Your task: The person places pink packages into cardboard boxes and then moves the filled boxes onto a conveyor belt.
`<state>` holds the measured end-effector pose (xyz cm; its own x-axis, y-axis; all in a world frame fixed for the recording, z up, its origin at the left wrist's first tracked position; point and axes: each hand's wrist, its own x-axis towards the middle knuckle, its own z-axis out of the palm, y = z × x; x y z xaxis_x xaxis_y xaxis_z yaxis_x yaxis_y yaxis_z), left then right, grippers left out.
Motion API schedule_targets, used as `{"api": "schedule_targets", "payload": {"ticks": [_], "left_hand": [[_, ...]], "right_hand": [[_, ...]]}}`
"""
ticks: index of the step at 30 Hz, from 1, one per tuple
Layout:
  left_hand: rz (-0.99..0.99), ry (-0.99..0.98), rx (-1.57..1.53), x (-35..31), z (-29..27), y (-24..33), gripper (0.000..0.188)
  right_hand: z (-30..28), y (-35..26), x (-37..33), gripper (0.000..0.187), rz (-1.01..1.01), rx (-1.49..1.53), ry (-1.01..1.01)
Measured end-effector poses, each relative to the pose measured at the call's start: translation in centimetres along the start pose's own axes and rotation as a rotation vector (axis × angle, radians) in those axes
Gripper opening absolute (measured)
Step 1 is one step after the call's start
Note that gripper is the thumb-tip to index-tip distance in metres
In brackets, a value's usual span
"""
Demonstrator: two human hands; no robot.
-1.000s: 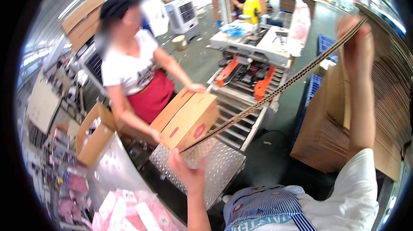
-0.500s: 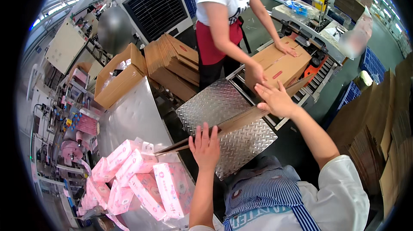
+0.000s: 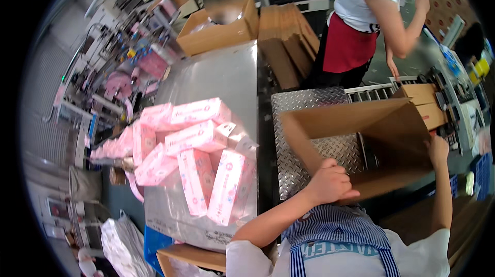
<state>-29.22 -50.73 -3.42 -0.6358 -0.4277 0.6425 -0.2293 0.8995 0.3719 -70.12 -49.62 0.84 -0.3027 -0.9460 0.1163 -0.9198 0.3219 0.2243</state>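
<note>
An unfolded brown cardboard box [image 3: 402, 143] is held in front of me, its walls spread into an open frame. Through it I see the diamond-plate metal platform [image 3: 291, 168]. My left hand [image 3: 330, 181] is closed on the box's near left part, fingers curled and thumb pointing right. On the box's right side, my right hand [image 3: 438, 150] grips the edge, its fingers partly hidden. Left of the box, several pink-and-white plastic-wrapped packs [image 3: 227, 186] lie piled on the metal table [image 3: 206, 76].
Beyond the platform a co-worker [image 3: 356, 24] in a white shirt and red apron stands beside the roller conveyor [image 3: 371, 93]. A closed carton [image 3: 425, 104] sits on the rollers. Folded cardboard [image 3: 289, 39] leans behind the table, near an open carton [image 3: 219, 37]. Machinery [image 3: 124, 83] lines the far left.
The flat cardboard between my hands has opened into a box shape. My view has turned left. The co-worker's hands have left the closed carton, which is farther along the rollers.
</note>
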Motion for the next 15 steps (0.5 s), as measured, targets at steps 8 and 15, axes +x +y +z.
{"api": "schedule_targets", "payload": {"ticks": [8, 15], "left_hand": [[-0.444, -0.815, -0.395, -7.5, 11.4, -5.2, 0.027], [-0.824, -0.673, -0.643, -1.0, -1.1, -8.9, 0.043]], "right_hand": [[0.6, -6.1, -5.8, 0.073, -0.856, 0.59, -0.928], [0.4, -11.3, 0.8, 0.055, -0.724, 0.464, -0.6]]}}
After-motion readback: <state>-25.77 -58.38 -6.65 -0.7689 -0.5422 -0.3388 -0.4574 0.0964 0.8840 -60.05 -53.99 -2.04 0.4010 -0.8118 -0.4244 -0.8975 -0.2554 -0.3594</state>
